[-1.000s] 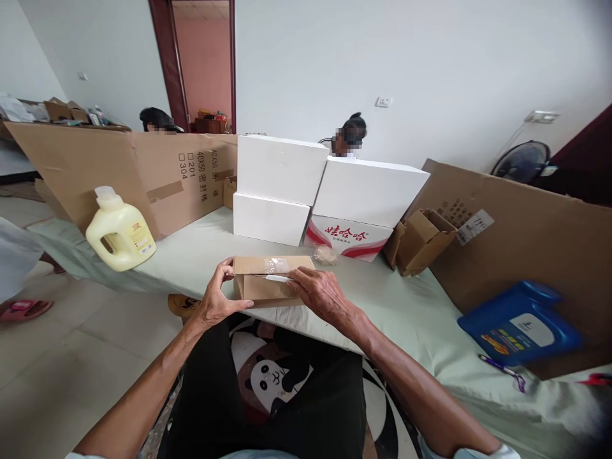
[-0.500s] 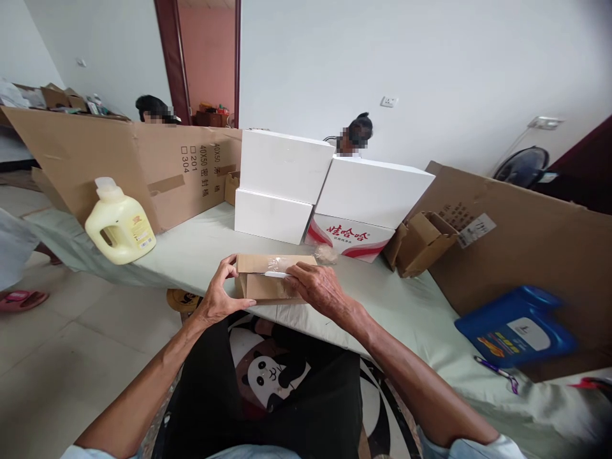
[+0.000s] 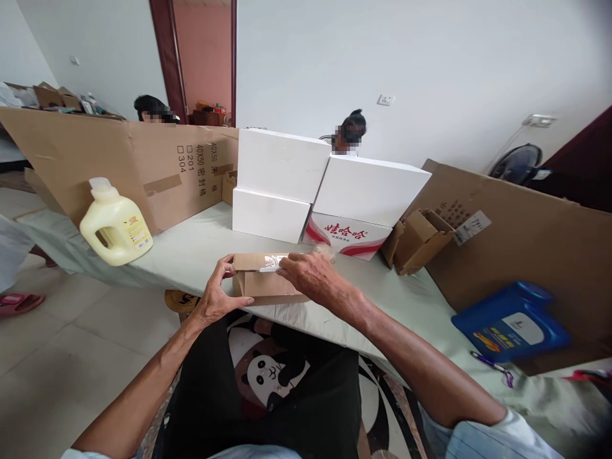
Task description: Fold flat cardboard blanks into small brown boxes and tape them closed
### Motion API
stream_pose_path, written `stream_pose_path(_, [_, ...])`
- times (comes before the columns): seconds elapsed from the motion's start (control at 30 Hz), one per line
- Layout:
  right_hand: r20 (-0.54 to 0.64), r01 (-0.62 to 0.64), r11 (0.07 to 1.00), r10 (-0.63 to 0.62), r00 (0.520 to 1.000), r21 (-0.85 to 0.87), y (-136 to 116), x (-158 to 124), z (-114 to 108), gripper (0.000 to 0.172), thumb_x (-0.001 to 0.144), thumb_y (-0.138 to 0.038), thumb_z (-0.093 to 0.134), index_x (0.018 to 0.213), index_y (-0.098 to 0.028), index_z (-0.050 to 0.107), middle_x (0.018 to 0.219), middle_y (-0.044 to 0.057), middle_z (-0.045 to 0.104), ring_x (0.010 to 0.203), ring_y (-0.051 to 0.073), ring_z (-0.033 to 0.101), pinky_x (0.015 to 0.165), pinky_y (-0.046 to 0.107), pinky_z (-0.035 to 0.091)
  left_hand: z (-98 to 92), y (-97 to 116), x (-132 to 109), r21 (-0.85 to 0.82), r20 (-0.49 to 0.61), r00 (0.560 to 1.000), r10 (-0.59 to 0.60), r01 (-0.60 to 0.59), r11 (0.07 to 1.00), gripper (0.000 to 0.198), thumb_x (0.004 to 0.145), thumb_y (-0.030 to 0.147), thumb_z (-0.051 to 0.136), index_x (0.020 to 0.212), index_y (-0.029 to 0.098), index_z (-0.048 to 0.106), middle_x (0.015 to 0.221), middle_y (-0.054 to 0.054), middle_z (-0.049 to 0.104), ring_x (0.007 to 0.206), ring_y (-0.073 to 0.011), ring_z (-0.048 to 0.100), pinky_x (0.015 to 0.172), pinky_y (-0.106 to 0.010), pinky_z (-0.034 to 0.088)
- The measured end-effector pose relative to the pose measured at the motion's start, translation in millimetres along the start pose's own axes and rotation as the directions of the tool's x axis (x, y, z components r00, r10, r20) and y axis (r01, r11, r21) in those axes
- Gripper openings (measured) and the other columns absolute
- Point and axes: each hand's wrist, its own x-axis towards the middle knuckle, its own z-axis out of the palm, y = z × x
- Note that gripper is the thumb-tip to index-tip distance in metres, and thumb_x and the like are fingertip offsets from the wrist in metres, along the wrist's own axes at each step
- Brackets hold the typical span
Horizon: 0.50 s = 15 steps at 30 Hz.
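A small brown cardboard box rests near the front edge of the cloth-covered table. My left hand grips its left end, thumb along the near side and fingers at the back corner. Shiny clear tape lies across the box's top. Closed over the right part of the box, my right hand pinches a slim white object at the top's near edge; its kind cannot be made out. Just behind this hand sits a crumpled clear clump.
White boxes and a red-and-white carton stand stacked behind. A yellow jug is at left, a blue jug and purple-handled tool at right. Cardboard panels flank the table. Two people are beyond.
My right hand has shifted slightly up and left along the box's top edge, uncovering more of its near side. My left hand keeps its hold. The view has shifted slightly.
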Motion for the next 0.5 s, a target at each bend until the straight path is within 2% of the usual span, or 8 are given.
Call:
stream_pose_path(0.1, [0.033, 0.004, 0.999, -0.003, 0.999, -0.033, -7.4, 5.7, -10.8, 0.038, 0.117, -0.036, 0.05, 0.095, -0.018, 0.076, 0.088, 0.012, 0.074, 0.072, 0.02, 0.059, 0.069, 0.035, 0.025, -0.8, -2.2, 0.9, 0.019, 0.001, 1.0, -0.006, 0.006, 1.0, 0.061, 0.063, 0.036, 0.095, 0.106, 0.025, 0.054, 0.164, -0.018, 0.052, 0.15, -0.039, 0.055, 0.116, -0.053, 0.054])
stream_pose_path(0.17, [0.021, 0.018, 1.0, -0.018, 1.0, -0.023, -8.2, 6.9, -14.5, 0.034, 0.115, -0.025, 0.051, 0.092, -0.018, 0.075, 0.087, 0.012, 0.074, 0.075, 0.02, 0.059, 0.072, 0.035, 0.028, -1.6, -3.6, 2.0, 0.026, -0.009, 1.0, -0.003, 0.004, 1.0, 0.06, 0.063, 0.036, 0.094, 0.106, 0.025, 0.054, 0.163, -0.017, 0.054, 0.149, -0.0387, 0.055, 0.116, -0.054, 0.053])
stream_pose_path(0.3, [0.052, 0.051, 0.992, -0.045, 0.998, -0.117, 7.0, 0.6, -18.3, 0.037, 0.109, -0.007, 0.044, 0.093, -0.018, 0.075, 0.084, 0.01, 0.073, 0.074, 0.019, 0.06, 0.073, 0.035, 0.033, -4.6, -2.1, 6.0, 0.06, -0.013, 1.0, -0.014, 0.015, 0.998, 0.058, 0.064, 0.039, 0.093, 0.104, 0.025, 0.053, 0.16, -0.017, 0.056, 0.144, -0.0373, 0.059, 0.114, -0.053, 0.053])
stream_pose_path(0.4, [0.119, 0.019, 0.966, 0.012, 0.993, -0.256, 30.3, -10.5, -24.8, 0.032, 0.108, -0.008, 0.047, 0.096, -0.016, 0.076, 0.086, 0.012, 0.074, 0.072, 0.018, 0.061, 0.069, 0.033, 0.031, -6.3, 2.7, 9.2, 0.103, 0.006, 0.999, -0.04, 0.04, 0.994, 0.057, 0.065, 0.04, 0.092, 0.102, 0.025, 0.051, 0.161, -0.017, 0.055, 0.142, -0.0366, 0.059, 0.112, -0.052, 0.054])
stream_pose_path(0.5, [0.093, -0.08, 0.955, 0.111, 0.989, -0.287, 57.3, -25.5, -31.3, 0.033, 0.112, -0.022, 0.05, 0.091, -0.015, 0.075, 0.087, 0.013, 0.075, 0.072, 0.019, 0.062, 0.065, 0.032, 0.026, -5.3, 6.8, 11.0, 0.119, 0.041, 0.998, -0.048, 0.043, 0.992, 0.059, 0.064, 0.041, 0.091, 0.102, 0.025, 0.05, 0.16, -0.017, 0.056, 0.143, -0.0368, 0.059, 0.111, -0.052, 0.055])
